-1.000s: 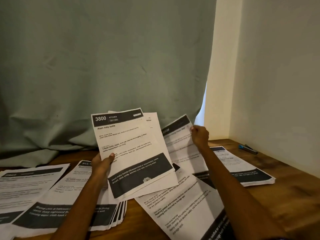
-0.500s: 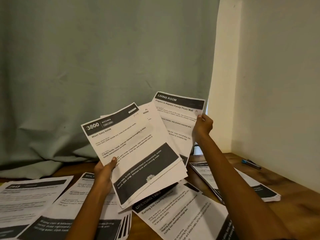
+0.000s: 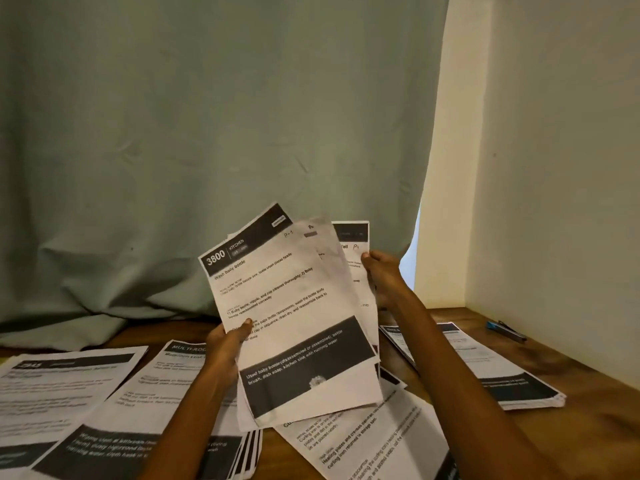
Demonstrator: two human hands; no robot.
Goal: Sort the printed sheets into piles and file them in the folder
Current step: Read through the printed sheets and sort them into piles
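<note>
The left hand [image 3: 225,344] grips a fanned bunch of sheets [image 3: 287,306] above the wooden table [image 3: 595,420], thumb on the "3800 KITCHEN" page. The right hand [image 3: 381,275] pinches the rearmost sheet [image 3: 356,237]. Piles [image 3: 485,365] lie below.

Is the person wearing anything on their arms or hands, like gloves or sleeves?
No. Both forearms are bare up to the picture's edge, with no sleeves in view. The left hand and right hand have no gloves, and no rings, watch or bracelets show.
</note>
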